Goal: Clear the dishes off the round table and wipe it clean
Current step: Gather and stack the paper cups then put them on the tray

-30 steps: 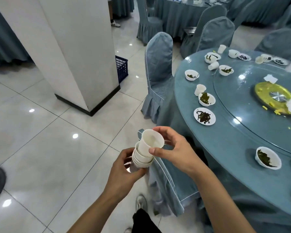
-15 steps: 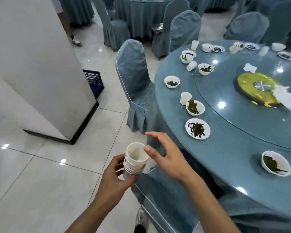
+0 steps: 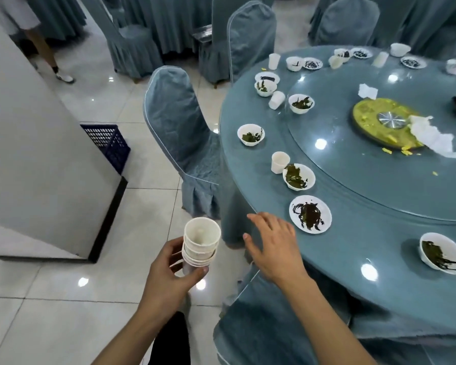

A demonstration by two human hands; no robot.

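Left hand (image 3: 169,272) fingers hold the unmarked stacked cups (image 3: 200,242); right hand (image 3: 274,246) fingers spread, empty.

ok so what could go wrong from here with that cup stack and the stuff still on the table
1. The stack of cups is tall and held only by the left hand near its base; adding more could make it lean or topple onto the tiled floor.
2. The open right hand is near the plate at the table edge; a careless reach might knock it off.
3. The bowls, like the nearest bowl, hold wet leaves that could spill when lifted.
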